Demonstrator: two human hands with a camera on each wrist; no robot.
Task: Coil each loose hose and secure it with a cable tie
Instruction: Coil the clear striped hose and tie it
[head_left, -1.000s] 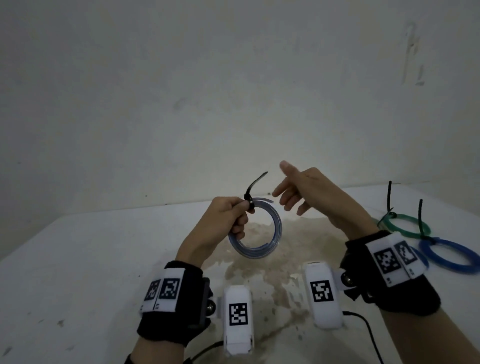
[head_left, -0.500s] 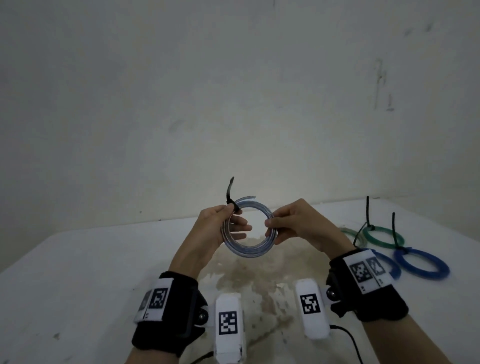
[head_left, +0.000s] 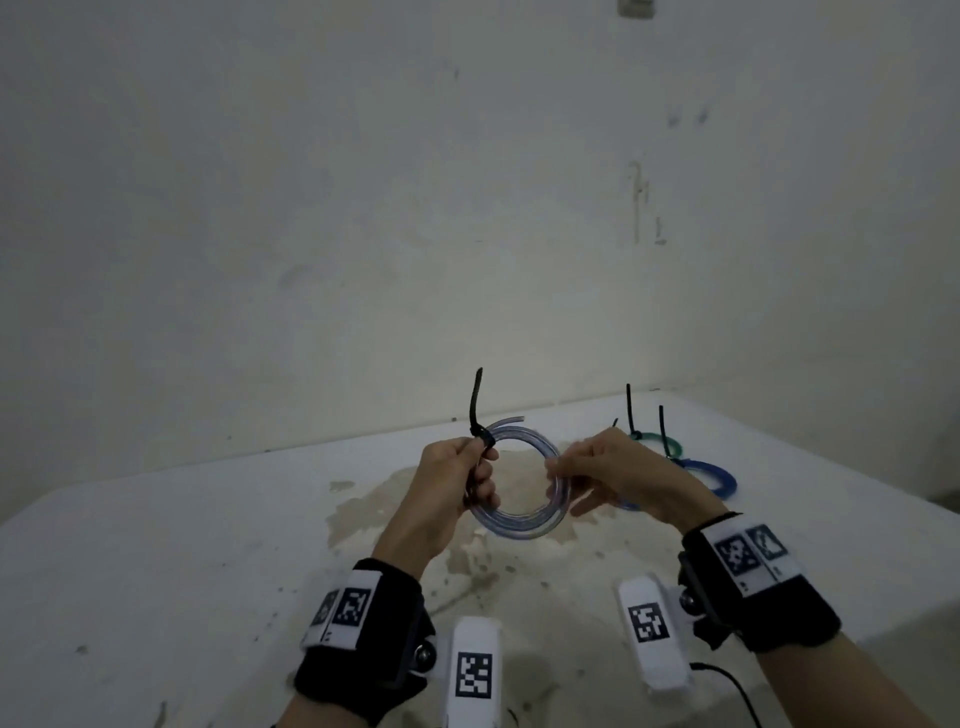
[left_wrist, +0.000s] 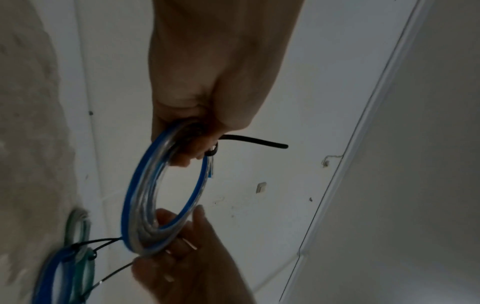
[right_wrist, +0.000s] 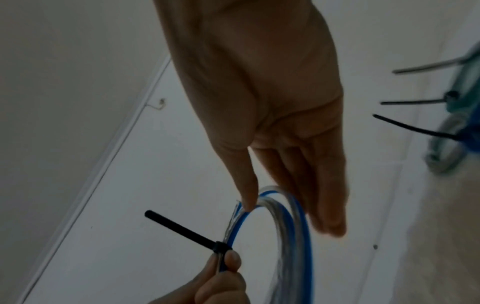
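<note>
A clear hose with a blue stripe is wound into a coil (head_left: 519, 530) and held upright above the table between both hands. A black cable tie (head_left: 475, 400) wraps the coil's upper left, its tail pointing up. My left hand (head_left: 480, 467) grips the coil just below the tie's head, as the right wrist view shows (right_wrist: 226, 265). My right hand (head_left: 558, 470) pinches the coil's right side, thumb inside the ring (right_wrist: 246, 203) and fingers behind it. In the left wrist view the coil (left_wrist: 140, 195) runs from the left hand (left_wrist: 192, 148) to the right hand (left_wrist: 179, 232).
On the white table (head_left: 182, 545), to the right behind my right hand, lie a green coil (head_left: 657, 444) and a blue coil (head_left: 709, 473), each tied with an upright black tie. A brownish stain (head_left: 415, 499) lies under the hands. A bare wall stands close behind.
My right hand, open in the air a second ago, came down and took the coil's right side. The tie's tail swung from leaning right to upright. The left hand kept its grip.
</note>
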